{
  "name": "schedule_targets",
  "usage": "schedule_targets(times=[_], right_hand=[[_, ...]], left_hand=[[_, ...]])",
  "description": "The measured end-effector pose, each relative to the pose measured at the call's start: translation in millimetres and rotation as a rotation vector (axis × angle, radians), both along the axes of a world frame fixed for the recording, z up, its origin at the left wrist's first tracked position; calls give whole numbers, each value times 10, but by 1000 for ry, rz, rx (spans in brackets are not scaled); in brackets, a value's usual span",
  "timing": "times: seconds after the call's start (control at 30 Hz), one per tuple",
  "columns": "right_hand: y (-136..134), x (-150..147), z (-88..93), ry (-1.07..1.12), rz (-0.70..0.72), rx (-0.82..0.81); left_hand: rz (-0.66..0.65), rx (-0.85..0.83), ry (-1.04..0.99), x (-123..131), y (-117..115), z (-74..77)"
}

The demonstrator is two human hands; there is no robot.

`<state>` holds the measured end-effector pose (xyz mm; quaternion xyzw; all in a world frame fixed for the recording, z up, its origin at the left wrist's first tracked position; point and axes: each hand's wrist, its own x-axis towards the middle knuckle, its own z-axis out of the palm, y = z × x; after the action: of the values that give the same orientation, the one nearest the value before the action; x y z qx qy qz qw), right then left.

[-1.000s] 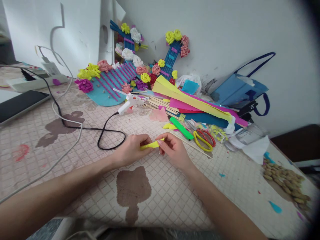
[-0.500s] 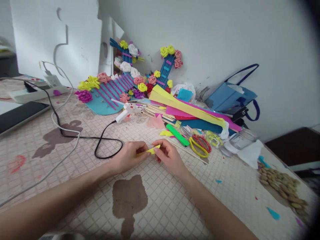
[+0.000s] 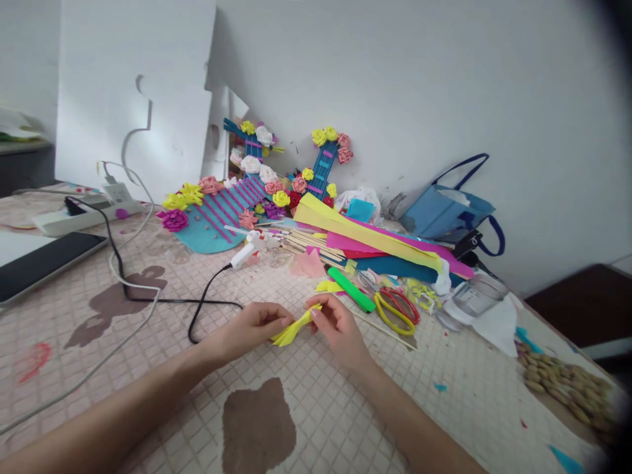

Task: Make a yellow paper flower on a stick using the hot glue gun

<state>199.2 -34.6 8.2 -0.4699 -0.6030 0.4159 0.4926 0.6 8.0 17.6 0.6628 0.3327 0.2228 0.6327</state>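
Tilted now where it was level, the yellow paper strip [image 3: 292, 326] fans open at its lower end; left hand [image 3: 253, 325] and right hand [image 3: 338, 326] both pinch it over the table [image 3: 345, 411], toward its near edge.

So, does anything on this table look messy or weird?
Loose nuts lie piled at the right edge of the table, with teal paper scraps scattered nearby. The yellow paper strip between the left hand and right hand looks fine.

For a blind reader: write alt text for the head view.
Left hand and right hand pinch a yellow paper strip over a checked tablecloth. Behind lie a glue gun, scissors, coloured paper sheets and paper-flower crafts.
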Motion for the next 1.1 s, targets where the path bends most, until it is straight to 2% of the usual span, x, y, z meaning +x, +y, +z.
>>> schedule_targets(times=[0.17,0.27,0.43,0.53,0.83,0.97,1.1], right_hand=[[14,-30,-17,8,-15,34],[12,-32,-33,-40,-40,114],[4,1,-10,-365,-46,400],[11,16,-7,-514,-12,478],[18,14,-40,-597,3,446],[17,17,-49,-617,30,409],[15,1,-68,-622,59,422]], left_hand=[[6,-163,-67,24,-24,-19],[60,-177,-104,36,-32,-5],[168,-160,-137,55,-11,-13],[184,-144,-133,70,1,-51],[116,-105,-134,89,-46,-111],[61,36,-77,93,-66,-120],[81,196,21,86,-96,-108]])
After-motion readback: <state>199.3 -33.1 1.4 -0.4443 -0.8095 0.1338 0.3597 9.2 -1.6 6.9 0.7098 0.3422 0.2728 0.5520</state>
